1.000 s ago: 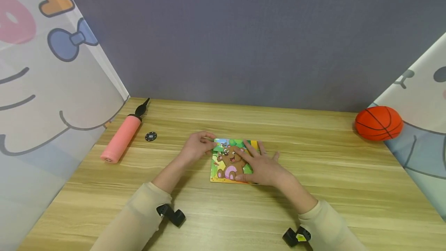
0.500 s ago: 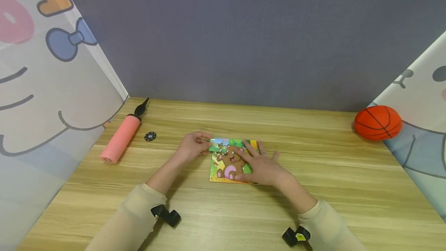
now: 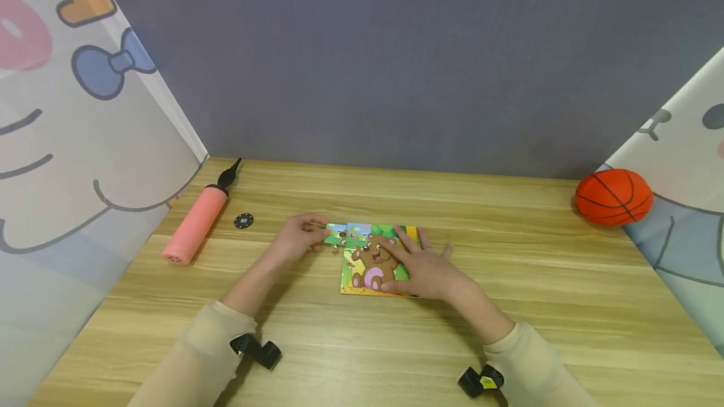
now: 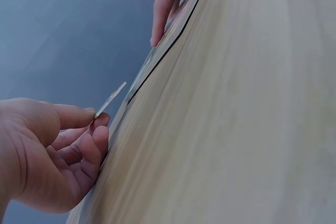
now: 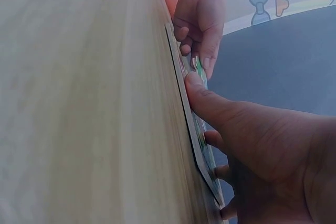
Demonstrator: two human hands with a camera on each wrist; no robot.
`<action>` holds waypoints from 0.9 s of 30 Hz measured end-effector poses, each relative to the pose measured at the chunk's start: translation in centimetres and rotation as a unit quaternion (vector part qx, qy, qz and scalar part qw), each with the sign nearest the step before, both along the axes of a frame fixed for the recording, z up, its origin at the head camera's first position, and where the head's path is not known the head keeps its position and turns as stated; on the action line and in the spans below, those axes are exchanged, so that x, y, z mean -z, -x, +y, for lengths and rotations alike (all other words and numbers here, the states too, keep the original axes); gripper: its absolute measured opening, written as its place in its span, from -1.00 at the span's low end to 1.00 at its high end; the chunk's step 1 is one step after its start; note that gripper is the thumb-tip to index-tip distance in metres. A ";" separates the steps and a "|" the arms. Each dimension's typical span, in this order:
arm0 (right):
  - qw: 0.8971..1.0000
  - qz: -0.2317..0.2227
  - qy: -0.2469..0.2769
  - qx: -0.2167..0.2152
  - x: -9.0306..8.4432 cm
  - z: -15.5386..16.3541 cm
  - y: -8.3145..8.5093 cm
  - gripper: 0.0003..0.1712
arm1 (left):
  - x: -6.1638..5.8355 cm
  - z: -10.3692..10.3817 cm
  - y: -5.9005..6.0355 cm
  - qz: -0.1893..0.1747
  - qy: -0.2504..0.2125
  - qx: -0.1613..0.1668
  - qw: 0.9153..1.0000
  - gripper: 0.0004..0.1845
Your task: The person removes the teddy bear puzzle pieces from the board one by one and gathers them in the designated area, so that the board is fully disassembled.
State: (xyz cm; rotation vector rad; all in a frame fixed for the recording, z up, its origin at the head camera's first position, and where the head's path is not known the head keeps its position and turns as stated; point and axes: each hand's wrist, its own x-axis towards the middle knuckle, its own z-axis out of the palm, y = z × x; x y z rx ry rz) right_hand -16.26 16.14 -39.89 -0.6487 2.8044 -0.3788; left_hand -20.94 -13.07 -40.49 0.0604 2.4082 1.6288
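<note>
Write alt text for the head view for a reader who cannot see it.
A person's left hand pinches a small flat puzzle piece at the corner of a colourful bear jigsaw puzzle on a wooden table, while the right hand presses the puzzle flat.

Left grip pinched, right grip flat

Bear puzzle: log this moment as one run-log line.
left hand: pinches puzzle piece | right hand: flat on bear puzzle | table
</note>
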 end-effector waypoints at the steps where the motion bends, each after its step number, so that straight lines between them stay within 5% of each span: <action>1: 1.000 0.000 0.000 0.000 0.0 0.0 0.0 0.06 | 0.0 -0.2 0.0 0.000 0.001 -0.002 1.000 -0.66; 27: 1.000 0.005 0.000 0.002 -0.1 -0.1 -0.1 0.04 | 0.5 -7.1 -0.2 0.000 0.019 -0.041 0.999 -0.60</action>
